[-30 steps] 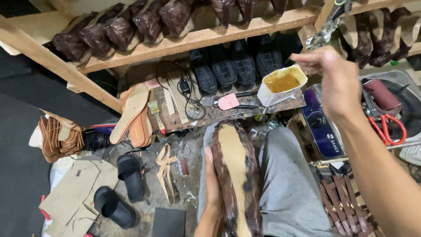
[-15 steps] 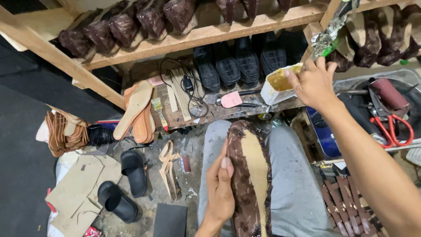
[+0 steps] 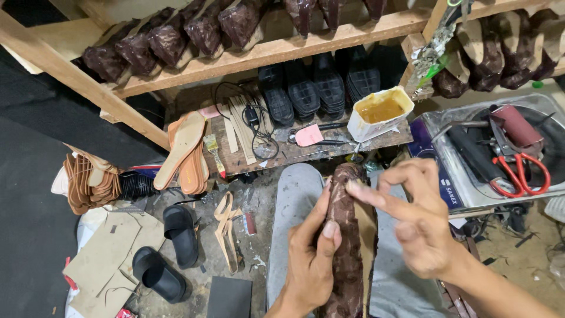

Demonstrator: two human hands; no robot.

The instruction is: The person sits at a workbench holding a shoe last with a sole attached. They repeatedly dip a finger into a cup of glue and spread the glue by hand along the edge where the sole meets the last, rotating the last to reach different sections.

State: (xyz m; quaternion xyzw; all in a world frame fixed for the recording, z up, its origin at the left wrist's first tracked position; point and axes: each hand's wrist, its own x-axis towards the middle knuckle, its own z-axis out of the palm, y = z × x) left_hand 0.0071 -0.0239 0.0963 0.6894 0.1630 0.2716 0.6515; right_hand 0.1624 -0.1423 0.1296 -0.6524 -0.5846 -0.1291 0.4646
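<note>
- Head view, item in hand: one shoe sole (image 3: 347,247) wrapped in glossy dark-brown patterned covering, pale insole face showing along its right edge. It stands on edge over my lap, between my knees, toe pointing away toward the bench (image 3: 306,154).
- Left hand (image 3: 312,259): my grip is clenched round the sole's lower half, thumb pressed on the wrapped side, fingers behind.
- Right hand (image 3: 415,227): grip released, fingers spread, one fingertip (image 3: 356,189) touching the upper edge near the toe; holding nothing.
- Handling, my judgement: light, thin, flexing somewhat along its length; the covering looks slick and may be tacky with glue at the edges. Best held by the waist or heel end, off the fresh edges.
- Nearby: tub of amber glue (image 3: 379,112) on the bench, apart from both hands; red-handled scissors (image 3: 524,174) in the tray to the right.
</note>
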